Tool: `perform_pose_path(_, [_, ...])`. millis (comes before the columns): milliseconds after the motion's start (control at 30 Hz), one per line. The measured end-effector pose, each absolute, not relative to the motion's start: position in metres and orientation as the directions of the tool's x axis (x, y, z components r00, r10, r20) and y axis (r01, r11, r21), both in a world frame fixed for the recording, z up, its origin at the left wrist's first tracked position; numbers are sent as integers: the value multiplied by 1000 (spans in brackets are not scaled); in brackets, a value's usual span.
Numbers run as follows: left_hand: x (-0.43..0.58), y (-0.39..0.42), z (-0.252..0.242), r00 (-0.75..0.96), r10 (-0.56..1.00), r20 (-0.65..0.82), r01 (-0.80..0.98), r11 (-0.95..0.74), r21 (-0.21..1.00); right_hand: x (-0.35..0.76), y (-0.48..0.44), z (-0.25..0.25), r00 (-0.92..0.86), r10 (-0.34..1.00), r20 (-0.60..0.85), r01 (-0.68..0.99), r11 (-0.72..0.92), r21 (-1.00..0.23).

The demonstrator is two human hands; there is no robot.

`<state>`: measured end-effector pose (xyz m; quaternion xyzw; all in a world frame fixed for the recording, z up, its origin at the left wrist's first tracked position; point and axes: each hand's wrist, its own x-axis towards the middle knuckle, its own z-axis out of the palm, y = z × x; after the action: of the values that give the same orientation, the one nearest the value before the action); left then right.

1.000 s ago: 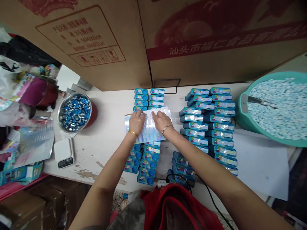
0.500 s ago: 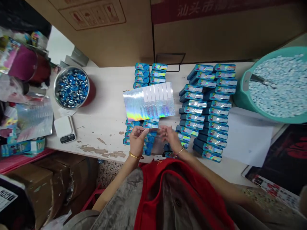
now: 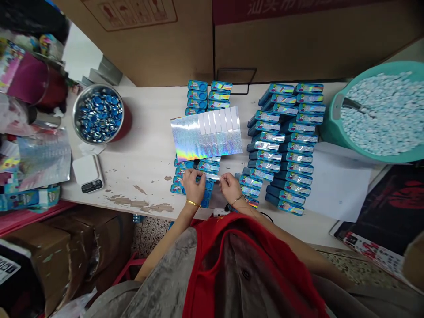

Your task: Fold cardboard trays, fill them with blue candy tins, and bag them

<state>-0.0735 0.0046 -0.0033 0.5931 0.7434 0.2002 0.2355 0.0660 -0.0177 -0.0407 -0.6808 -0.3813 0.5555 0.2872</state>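
A narrow shiny sticker strip (image 3: pixel 212 176) is stretched between my two hands, low over the blue tins. My left hand (image 3: pixel 194 184) pinches its left end, and my right hand (image 3: pixel 230 186) pinches its right end. Beneath it are two columns of small blue tins (image 3: pixel 179 189), some with round recesses showing. Across the middle of these columns lies a silvery rainbow sticker sheet (image 3: pixel 207 137), with a row of bare white backing slots along its upper right. To the right stand more blue tins (image 3: pixel 300 168) in two long columns, with shiny stickers on their faces.
A metal bowl (image 3: pixel 77 115) of blue-and-silver caps and a small white scale (image 3: pixel 86 173) are at the left. At the right, a teal tub (image 3: pixel 336 106) holds pale tablets and a metal scoop. Large cardboard boxes (image 3: pixel 281 53) line the back. A power strip (image 3: pixel 220 212) lies near my right wrist.
My right hand, blurred and with its fingers apart before, has closed on the strip's right end. The strip now lies lower over the tins. The whole view has shifted slightly.
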Motion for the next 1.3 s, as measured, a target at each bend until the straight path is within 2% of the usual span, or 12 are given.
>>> perform_pose_path(133, [-73,7,-4,-173,977,-122,880,209,426,64,-14,-45,110,810,-577,219,-586,-780])
perform_pose_path(267, [-77,13,-2,-288,946,-149,861,324,392,57,-20,-36,129,833,-538,148,-553,-820])
perform_pose_path(433, [-83,19,0,-307,926,-218,869,366,333,50,-28,-26,-68,812,-579,66,-576,-815])
perform_pose_path(533, [-93,31,3,-219,960,-174,885,271,378,58,-14,-23,-148,781,-607,171,-584,-794])
perform_pose_path(600, [-102,52,7,-104,992,-77,865,128,486,68,7,-18,-73,858,-509,318,-464,-827])
perform_pose_path(667, [-111,83,11,-1,999,50,827,-28,562,75,38,-10,-9,939,-344,480,-297,-825])
perform_pose_path(733, [-116,123,13,71,984,162,823,-150,547,75,74,0,-51,971,-234,602,-158,-783])
perform_pose_path(800, [-117,162,11,142,966,217,856,-230,462,67,110,6,-152,965,-213,691,-51,-721])
perform_pose_path(900, [-113,208,0,242,959,148,909,-278,312,48,153,4,-228,925,-304,813,9,-583])
perform_pose_path(1000, [-110,228,-16,301,953,33,927,-301,223,35,172,-6,-228,881,-415,878,1,-479])
perform_pose_path(1167, [-112,224,-27,355,935,21,914,-352,200,33,170,-15,-222,887,-405,894,19,-449])
perform_pose_path(1300, [-111,191,-11,384,923,34,894,-381,238,34,174,-17,-208,891,-405,866,-25,-499])
